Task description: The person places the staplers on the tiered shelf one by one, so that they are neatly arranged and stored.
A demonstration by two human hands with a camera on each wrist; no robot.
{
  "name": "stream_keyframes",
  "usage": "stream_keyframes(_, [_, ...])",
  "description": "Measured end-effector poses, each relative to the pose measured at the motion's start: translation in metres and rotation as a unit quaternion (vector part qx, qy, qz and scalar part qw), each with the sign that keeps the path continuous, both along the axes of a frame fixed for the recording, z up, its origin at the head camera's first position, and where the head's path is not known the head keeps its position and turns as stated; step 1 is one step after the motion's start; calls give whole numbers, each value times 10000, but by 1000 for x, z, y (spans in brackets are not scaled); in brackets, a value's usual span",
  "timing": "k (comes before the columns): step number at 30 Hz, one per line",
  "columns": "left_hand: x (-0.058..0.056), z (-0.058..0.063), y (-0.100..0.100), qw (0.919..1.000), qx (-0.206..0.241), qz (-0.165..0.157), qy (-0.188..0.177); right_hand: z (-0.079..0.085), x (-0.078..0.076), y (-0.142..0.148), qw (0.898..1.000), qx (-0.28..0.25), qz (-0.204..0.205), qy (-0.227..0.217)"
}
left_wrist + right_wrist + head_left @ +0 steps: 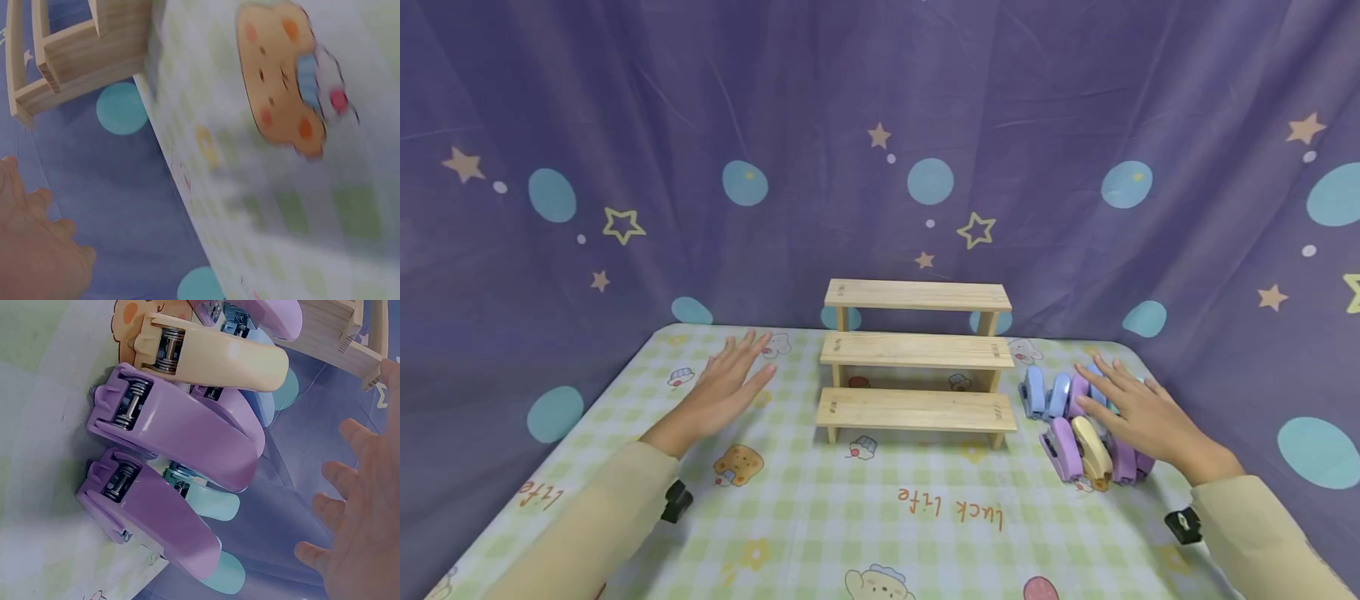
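Note:
On the left of the head view, my left hand (718,393) is held above the checked cloth with fingers extended, holding nothing. My right hand (1138,414) hovers over a cluster of pastel staplers on the right, fingers spread, and hides part of them. A cream stapler (1092,447) stands in the near row among purple ones; a blue stapler (1034,392) is in the row behind. Up close in the right wrist view, a purple stapler (181,434) shows a metal spring at one end, and a teal stapler (212,501) sits behind.
A three-step wooden rack (917,350) stands at the middle back, between the hands. The checked tablecloth (820,517) carries printed bears and lettering. A purple curtain (820,125) with stars hangs right behind the table.

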State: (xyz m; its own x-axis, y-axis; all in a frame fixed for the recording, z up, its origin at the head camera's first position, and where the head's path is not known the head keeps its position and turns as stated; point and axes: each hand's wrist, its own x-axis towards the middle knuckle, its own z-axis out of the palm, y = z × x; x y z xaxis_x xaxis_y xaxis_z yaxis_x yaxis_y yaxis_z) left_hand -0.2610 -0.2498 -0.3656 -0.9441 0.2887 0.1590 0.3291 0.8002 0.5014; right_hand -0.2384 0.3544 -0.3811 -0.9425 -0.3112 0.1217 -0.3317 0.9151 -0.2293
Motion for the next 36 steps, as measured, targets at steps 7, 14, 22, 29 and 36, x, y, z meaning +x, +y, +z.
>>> stream_keyframes(7, [-10,-5,13,9942,930,-72,-538,0,1,2,9993,-353,0,-122])
stream_keyframes(14, [-25,-9,34,9738,2045,-138,-983,0,3,2,9975,-656,63,-263])
stream_keyframes(22, [-39,-17,51,9502,2785,-245,-1378,0,4,1,9942,-1012,190,-295])
stream_keyframes(29, [-49,-23,65,9429,3056,-134,-1319,1,6,6,9910,-1297,208,-252])
stream_keyframes(36, [-52,-27,76,9246,3565,2,-1339,3,12,14,9941,-1085,50,11])
